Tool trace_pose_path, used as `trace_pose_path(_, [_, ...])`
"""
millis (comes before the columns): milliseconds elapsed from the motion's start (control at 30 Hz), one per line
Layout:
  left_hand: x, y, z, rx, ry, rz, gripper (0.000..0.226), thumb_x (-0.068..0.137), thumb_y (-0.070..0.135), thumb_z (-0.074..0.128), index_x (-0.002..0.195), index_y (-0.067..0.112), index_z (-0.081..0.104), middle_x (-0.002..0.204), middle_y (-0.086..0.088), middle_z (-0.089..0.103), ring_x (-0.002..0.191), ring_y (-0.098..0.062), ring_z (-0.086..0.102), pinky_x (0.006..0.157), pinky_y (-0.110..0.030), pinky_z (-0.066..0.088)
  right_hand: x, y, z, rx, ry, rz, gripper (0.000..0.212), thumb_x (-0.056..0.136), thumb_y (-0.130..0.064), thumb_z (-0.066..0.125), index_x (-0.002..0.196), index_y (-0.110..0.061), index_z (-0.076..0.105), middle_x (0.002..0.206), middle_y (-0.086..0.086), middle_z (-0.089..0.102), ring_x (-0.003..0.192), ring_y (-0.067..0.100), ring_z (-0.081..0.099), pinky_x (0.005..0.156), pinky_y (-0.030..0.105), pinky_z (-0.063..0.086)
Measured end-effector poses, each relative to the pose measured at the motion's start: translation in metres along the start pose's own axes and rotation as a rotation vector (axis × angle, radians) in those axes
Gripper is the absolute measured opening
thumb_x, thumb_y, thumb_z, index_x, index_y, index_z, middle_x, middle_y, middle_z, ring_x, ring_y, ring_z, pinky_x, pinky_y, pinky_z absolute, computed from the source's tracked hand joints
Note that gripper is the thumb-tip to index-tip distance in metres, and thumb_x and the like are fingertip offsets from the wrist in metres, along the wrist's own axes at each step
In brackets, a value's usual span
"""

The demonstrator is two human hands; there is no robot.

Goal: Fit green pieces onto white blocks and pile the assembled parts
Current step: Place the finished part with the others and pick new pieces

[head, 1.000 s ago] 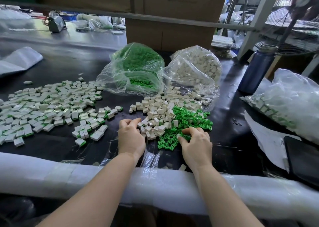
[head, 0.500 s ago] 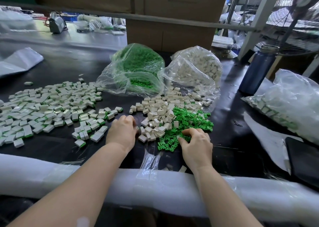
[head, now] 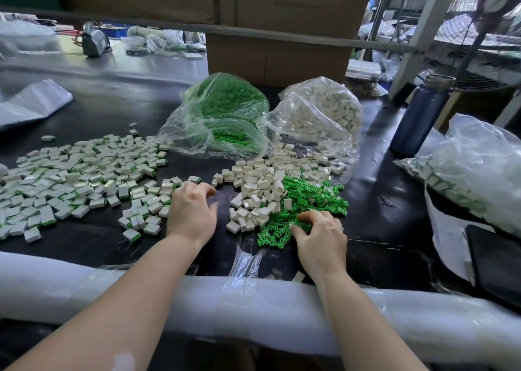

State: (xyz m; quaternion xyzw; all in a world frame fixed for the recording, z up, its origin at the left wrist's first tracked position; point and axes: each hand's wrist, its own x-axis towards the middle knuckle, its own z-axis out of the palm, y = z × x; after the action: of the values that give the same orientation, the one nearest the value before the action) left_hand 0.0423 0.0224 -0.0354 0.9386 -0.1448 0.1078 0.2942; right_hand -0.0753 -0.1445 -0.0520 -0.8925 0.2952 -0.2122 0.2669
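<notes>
Pinched between the thumb and curled fingers of the right hand (head: pixel 321 234) is something small at the near edge of the green pieces (head: pixel 307 201), low and right of the frame's centre; the fingers bunch over it so closely that I cannot tell quite what it is. Over to its left, the left hand (head: pixel 193 211) lies palm down with loosely bent fingers, holding nothing, its fingertips just touching the right-hand fringe of the assembled parts (head: pixel 81 179). That wide scatter of white-and-green blocks fills the left middle of the frame on the black table (head: pixel 107 111). Between the two hands sits a heap of plain white blocks (head: pixel 259 193), butting against the green pieces on its right. Behind these, toward the upper centre, two clear bags lie side by side with mouths toward the heaps: a green-filled bag (head: pixel 222 117) on the left and a white-filled bag (head: pixel 324 114) on the right. At the right edge, a blue bottle (head: pixel 420 117) stands upright beside another plastic bag (head: pixel 476 170). White foam padding (head: pixel 282 308) runs along the table's near edge, under both forearms.
</notes>
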Motion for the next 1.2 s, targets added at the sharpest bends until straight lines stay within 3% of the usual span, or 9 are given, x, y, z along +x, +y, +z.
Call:
trace_pose_path(100, [-0.005,0.014,0.002,-0.123,-0.026,0.017,0.017,0.087,0.028,0.063,0.094,0.014,0.067,0.103,-0.007,0.062,0.100,-0.026,0.053,0.086,-0.037,0.047,0.000,0.000,-0.001,0.003,-0.005,0.002,0.023,0.089,-0.032,0.061,0.110,-0.021,0.062,0.116,-0.003,0.057,0.115,0.017,0.043,0.094,0.031,0.030])
trace_pose_path(200, [-0.007,0.020,0.005,-0.063,-0.082,-0.027,0.026,0.086,0.040,0.061,0.096,0.017,0.067,0.106,-0.005,0.058,0.105,-0.024,0.050,0.087,-0.036,0.046,-0.001,0.000,-0.001,0.008,-0.005,0.002,0.024,0.089,-0.031,0.060,0.110,-0.021,0.061,0.116,-0.003,0.057,0.115,0.018,0.043,0.095,0.032,0.031])
trace_pose_path(333, [-0.008,0.017,0.010,-0.074,-0.195,-0.091,0.028,0.088,0.033,0.060,0.109,0.015,0.066,0.117,-0.008,0.058,0.110,-0.025,0.053,0.093,-0.034,0.046,-0.001,0.000,-0.002,0.007,-0.004,0.001,0.024,0.089,-0.031,0.060,0.110,-0.021,0.061,0.116,-0.003,0.057,0.114,0.017,0.043,0.094,0.031,0.030])
trace_pose_path(500, [-0.013,0.016,0.008,-0.209,-0.177,-0.093,0.019,0.083,0.027,0.069,0.098,0.016,0.066,0.095,-0.002,0.068,0.090,-0.019,0.061,0.078,-0.027,0.047,0.000,0.000,-0.001,0.009,-0.003,0.002,0.023,0.089,-0.031,0.061,0.110,-0.021,0.062,0.116,-0.003,0.058,0.114,0.017,0.043,0.094,0.031,0.030])
trace_pose_path(633, [-0.018,0.016,0.010,-0.264,-0.119,-0.078,0.015,0.082,0.018,0.069,0.096,0.015,0.065,0.090,0.001,0.067,0.083,-0.016,0.062,0.074,-0.023,0.045,-0.001,-0.001,-0.002,0.014,-0.004,0.007,0.023,0.089,-0.031,0.061,0.109,-0.021,0.062,0.115,-0.003,0.058,0.114,0.017,0.043,0.094,0.032,0.031])
trace_pose_path(800, [-0.020,0.009,0.009,-0.234,0.095,-0.155,0.013,0.087,0.010,0.060,0.099,0.009,0.066,0.095,-0.010,0.068,0.087,-0.026,0.061,0.072,-0.026,0.043,-0.001,0.000,-0.002,0.016,-0.004,0.002,0.023,0.089,-0.031,0.061,0.109,-0.021,0.062,0.116,-0.003,0.058,0.114,0.017,0.043,0.094,0.031,0.031])
trace_pose_path(900, [-0.017,0.002,0.007,-0.227,0.166,-0.221,0.016,0.089,0.006,0.056,0.102,0.006,0.065,0.105,-0.017,0.063,0.097,-0.032,0.057,0.082,-0.034,0.046,-0.001,0.000,-0.002,0.016,-0.008,0.005,0.023,0.089,-0.031,0.060,0.109,-0.021,0.062,0.116,-0.003,0.057,0.114,0.017,0.043,0.095,0.032,0.031])
trace_pose_path(1033, [-0.018,0.002,0.007,-0.076,0.157,-0.305,0.027,0.090,0.007,0.052,0.114,0.014,0.063,0.121,-0.014,0.048,0.114,-0.034,0.037,0.095,-0.041,0.033,-0.001,0.000,-0.002,0.018,-0.007,0.008,0.022,0.089,-0.031,0.061,0.109,-0.021,0.062,0.115,-0.003,0.058,0.114,0.017,0.043,0.093,0.031,0.031])
trace_pose_path(1200, [-0.023,0.013,0.008,0.059,0.104,-0.107,0.023,0.088,0.027,0.059,0.109,0.021,0.066,0.116,-0.004,0.051,0.111,-0.027,0.039,0.090,-0.036,0.030,-0.001,0.001,-0.001,0.026,-0.010,0.009,0.022,0.089,-0.030,0.061,0.108,-0.020,0.062,0.114,-0.003,0.058,0.114,0.017,0.043,0.093,0.031,0.030])
